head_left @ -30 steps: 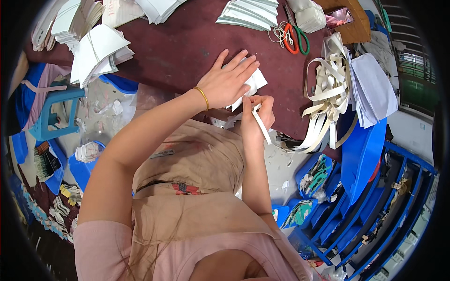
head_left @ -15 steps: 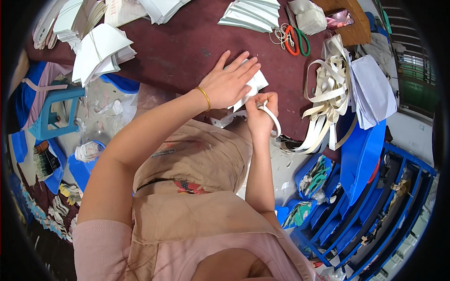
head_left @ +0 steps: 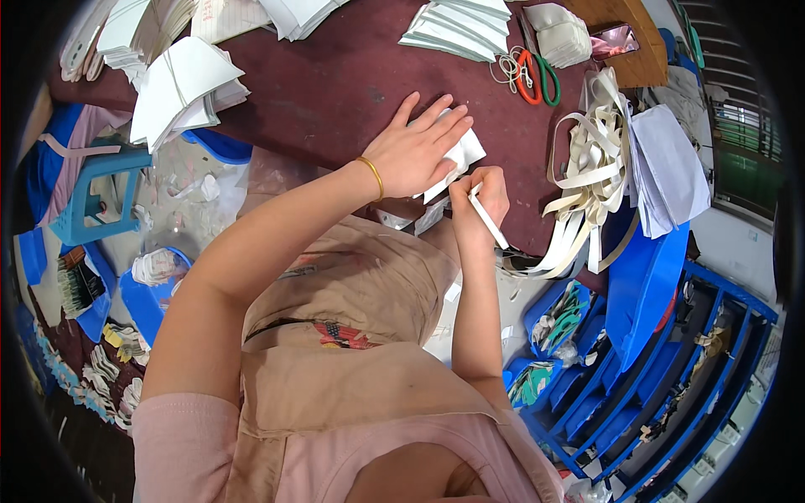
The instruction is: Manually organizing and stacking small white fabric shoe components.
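My left hand lies flat, fingers spread, pressing a white folded piece onto the dark red table. A gold bangle circles that wrist. My right hand sits just right of it at the table's near edge, closed on a thin white strip that slants down to the right. The strip's upper end meets the white piece under my left fingers.
White paper stacks and folded pieces lie at the table's back. Red and green scissors sit beside a bundle of cream strips and pale fabric sheets. Blue racks stand right, a blue stool left.
My right hand has shifted slightly toward the white piece and the strip now points down to the right. My left hand stays pressed flat.
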Demonstrator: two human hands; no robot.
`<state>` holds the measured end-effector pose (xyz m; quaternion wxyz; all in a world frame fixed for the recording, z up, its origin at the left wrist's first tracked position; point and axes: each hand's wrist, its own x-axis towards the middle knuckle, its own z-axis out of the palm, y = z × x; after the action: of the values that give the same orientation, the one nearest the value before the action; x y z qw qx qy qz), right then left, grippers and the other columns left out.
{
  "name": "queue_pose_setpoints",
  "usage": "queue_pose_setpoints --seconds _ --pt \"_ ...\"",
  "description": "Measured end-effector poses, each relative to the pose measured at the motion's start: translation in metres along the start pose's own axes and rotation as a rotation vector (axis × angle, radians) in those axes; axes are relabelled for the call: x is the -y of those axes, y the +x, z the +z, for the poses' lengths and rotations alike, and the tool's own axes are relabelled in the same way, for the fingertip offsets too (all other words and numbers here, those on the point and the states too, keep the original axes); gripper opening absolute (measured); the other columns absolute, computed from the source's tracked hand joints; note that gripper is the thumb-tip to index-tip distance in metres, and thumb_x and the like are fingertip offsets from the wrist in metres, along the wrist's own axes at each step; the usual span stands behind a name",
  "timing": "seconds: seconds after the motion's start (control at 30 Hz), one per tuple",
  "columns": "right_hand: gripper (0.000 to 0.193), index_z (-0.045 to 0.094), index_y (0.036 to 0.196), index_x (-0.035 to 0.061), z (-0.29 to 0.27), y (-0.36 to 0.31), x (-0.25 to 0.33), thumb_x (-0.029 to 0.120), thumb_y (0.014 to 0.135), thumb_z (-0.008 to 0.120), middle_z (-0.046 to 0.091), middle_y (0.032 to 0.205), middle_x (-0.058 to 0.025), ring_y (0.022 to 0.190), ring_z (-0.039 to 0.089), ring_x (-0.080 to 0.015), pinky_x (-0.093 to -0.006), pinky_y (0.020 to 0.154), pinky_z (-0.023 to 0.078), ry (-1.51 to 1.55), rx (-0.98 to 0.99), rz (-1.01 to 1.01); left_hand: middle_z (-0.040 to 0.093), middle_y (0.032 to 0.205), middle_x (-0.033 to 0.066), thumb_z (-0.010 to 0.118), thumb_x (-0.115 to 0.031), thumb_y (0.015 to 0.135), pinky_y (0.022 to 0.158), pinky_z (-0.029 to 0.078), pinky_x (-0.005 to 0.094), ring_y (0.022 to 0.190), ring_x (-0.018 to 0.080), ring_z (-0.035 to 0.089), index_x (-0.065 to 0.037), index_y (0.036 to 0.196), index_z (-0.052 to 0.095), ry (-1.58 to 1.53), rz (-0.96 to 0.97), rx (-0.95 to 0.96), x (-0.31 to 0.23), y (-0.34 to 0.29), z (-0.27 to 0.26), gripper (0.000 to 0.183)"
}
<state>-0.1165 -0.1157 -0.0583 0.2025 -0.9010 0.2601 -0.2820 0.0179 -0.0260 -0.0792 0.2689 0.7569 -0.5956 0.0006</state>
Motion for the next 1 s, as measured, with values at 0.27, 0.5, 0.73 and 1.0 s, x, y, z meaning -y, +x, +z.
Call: queue_pose_setpoints --seconds 0.27,0.5,0.73,1.0 --pt "0.021 0.044 0.081 0.0021 -0.021 0.01 -0.01 -0.004 0.072 0.062 0.051 0.074 -0.0159 0.067 0.053 -0.037 -0.0437 0.06 0.044 -0.059 0.057 0.068 0.032 0.146 0.0107 0.048 -0.032 0.09 0.111 0.015 0.0514 0.138 0.0268 0.022 -0.004 0.14 0.032 0.013 0.005 0.02 -0.001 0.001 -0.002 0.059" --pt "0.02 0.043 0.081 0.0017 -0.022 0.029 -0.018 -0.003 0.074 0.061 0.051 0.075 -0.0157 0.067 0.053 -0.0366 -0.0442 0.06 0.044 -0.086 0.051 0.036 0.032 0.146 0.0125 0.05 -0.031 0.089 0.111 0.015 0.0509 0.138 0.0276 0.023 -0.003 0.14 0.031 -0.011 0.003 -0.006 0.001 0.0 -0.001 0.061" --pt "0.015 0.047 0.082 0.0013 -0.021 0.045 -0.038 -0.002 0.074 0.06 0.052 0.076 -0.0181 0.07 0.054 -0.039 -0.0451 0.063 0.044 -0.14 0.003 0.005 0.032 0.145 0.014 0.054 -0.031 0.086 0.111 0.015 0.0494 0.137 0.0294 0.024 -0.001 0.142 0.024 -0.046 -0.016 -0.003 0.0 0.001 -0.006 0.07" --pt "0.017 0.051 0.084 0.0034 -0.031 0.053 -0.025 0.008 0.079 0.066 0.061 0.074 -0.0129 0.063 0.06 -0.0218 -0.0328 0.059 0.047 0.183 0.12 0.21 0.031 0.145 0.0166 0.062 -0.03 0.08 0.112 0.017 0.0456 0.136 0.0348 0.024 0.001 0.143 0.02 -0.178 -0.053 -0.038 0.004 0.001 -0.005 0.081"
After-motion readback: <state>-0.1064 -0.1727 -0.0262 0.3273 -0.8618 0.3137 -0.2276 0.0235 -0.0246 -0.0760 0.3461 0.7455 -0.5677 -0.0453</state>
